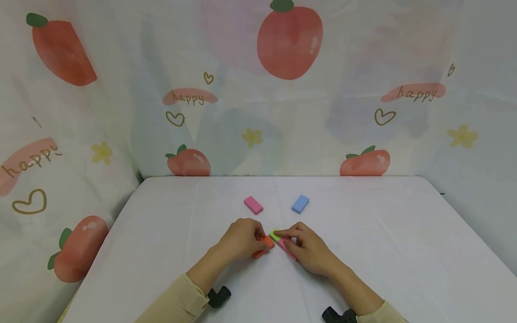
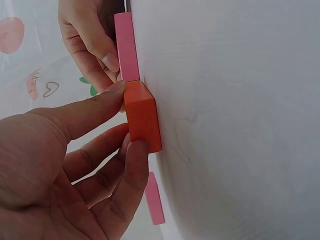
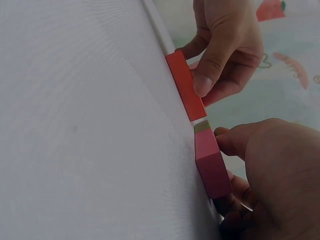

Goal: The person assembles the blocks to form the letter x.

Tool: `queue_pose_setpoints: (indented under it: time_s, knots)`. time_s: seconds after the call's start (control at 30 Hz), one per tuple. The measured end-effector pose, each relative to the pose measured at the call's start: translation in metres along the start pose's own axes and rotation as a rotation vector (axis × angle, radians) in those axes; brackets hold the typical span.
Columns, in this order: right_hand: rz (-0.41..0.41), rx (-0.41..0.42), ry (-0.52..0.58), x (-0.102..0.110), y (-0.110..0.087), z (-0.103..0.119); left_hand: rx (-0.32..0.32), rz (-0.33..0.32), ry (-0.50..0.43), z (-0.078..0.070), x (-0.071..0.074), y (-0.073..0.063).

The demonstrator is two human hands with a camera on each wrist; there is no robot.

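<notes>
My left hand [image 1: 242,237] pinches an orange rectangular block [image 1: 269,242] between thumb and fingers, low over the white table. Opposite it, my right hand [image 1: 313,250] grips a pink block [image 1: 290,252] by its sides. A yellow-green block [image 1: 273,233] lies in line with the pink one at its far end, and the right index finger reaches onto it. In the right wrist view, the orange block [image 3: 186,85] stands close to the yellow-green end [image 3: 202,127], a narrow pale gap between them. The left wrist view shows the orange block's end face [image 2: 143,125] toward the camera.
Behind the hands, another pink block [image 1: 253,205] lies at the left and a blue block [image 1: 300,204] at the right, both set at a slant. The white-covered table [image 1: 383,251] ends at a printed cloth backdrop [image 1: 299,121], with more cloth along the left side.
</notes>
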State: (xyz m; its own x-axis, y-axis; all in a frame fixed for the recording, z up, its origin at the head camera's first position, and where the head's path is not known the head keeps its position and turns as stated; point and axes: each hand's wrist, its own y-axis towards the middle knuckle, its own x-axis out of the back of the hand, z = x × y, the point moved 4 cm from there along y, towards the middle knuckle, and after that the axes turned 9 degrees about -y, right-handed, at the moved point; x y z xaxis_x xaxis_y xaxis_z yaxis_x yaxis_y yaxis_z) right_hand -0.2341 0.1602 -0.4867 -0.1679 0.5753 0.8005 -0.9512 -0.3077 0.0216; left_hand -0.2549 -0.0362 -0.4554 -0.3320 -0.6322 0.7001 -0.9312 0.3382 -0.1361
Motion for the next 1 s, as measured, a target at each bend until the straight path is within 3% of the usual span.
queue_pose_setpoints:
  time_s: [1.0]
  knots:
    - [-0.018,0.047,0.013,0.0028,-0.0012,0.0022,0.007,-0.001,0.014,-0.0030,-0.0038,0.0016]
